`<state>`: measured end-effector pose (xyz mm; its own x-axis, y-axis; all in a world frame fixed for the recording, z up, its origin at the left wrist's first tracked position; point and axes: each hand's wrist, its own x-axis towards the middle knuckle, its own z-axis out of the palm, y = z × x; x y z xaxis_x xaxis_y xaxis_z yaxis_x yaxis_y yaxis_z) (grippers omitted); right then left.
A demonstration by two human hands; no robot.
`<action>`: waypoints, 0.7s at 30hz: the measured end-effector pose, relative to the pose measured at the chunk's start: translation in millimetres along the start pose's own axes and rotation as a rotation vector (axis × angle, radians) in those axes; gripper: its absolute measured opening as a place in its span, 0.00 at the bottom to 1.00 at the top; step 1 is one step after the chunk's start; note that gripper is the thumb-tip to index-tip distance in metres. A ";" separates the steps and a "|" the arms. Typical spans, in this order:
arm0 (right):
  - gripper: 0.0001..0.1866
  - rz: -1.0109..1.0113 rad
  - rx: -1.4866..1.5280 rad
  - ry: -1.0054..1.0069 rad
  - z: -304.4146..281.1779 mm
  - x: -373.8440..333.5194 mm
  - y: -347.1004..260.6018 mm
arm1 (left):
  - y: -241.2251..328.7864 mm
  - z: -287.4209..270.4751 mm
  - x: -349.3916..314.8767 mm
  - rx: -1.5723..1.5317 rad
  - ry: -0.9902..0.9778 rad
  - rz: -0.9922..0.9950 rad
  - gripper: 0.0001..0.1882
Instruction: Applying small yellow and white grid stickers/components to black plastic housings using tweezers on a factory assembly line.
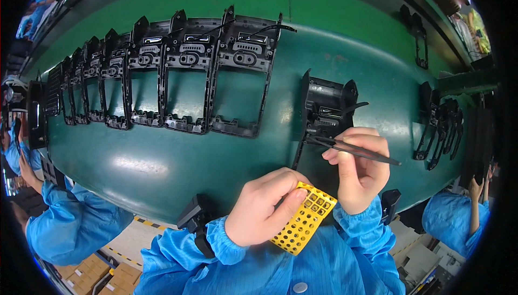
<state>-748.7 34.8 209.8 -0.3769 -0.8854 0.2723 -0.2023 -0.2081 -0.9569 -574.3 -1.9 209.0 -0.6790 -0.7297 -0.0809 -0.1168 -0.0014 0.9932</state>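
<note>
My left hand (264, 208) grips a yellow sheet (295, 231) by its upper edge, thumb on its face. Rows of dark round spots cover most of the sheet, with a block of dark square pieces near the top. In my right hand (362, 168) is a pair of black tweezers (369, 153), pinched between thumb and fingers. The tips point left over a black plastic frame (324, 98) that lies just beyond my hands. My right hand hides part of that frame. A short black strip or cable sticks up from its right side.
Several black plastic frames (245, 52) stand in a row across the left of the green table (345, 55). More black frames (440, 125) lie at the right. Co-workers in blue sleeves (81, 219) sit on either side. Cardboard boxes (89, 273) are on the floor at lower left.
</note>
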 end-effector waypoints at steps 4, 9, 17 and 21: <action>0.06 0.009 0.208 0.120 -3.5 1.3 -15.3 | 7.1 -4.1 -4.3 0.039 0.169 0.113 0.11; 0.13 0.257 0.170 -0.204 -18.7 -17.7 -42.6 | 21.2 -4.7 -14.0 0.142 0.394 0.221 0.10; 0.22 0.127 0.199 -0.302 2.7 -25.7 -48.1 | 37.5 3.7 -22.8 0.250 0.355 0.284 0.11; 0.17 0.214 0.262 -0.241 0.6 -29.7 -50.7 | 32.5 3.4 -24.6 0.143 0.277 0.312 0.08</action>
<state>-726.7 71.4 250.2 -0.1565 -0.9857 0.0628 0.1062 -0.0800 -0.9911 -563.8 18.2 242.9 -0.4799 -0.8361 0.2656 -0.0494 0.3280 0.9434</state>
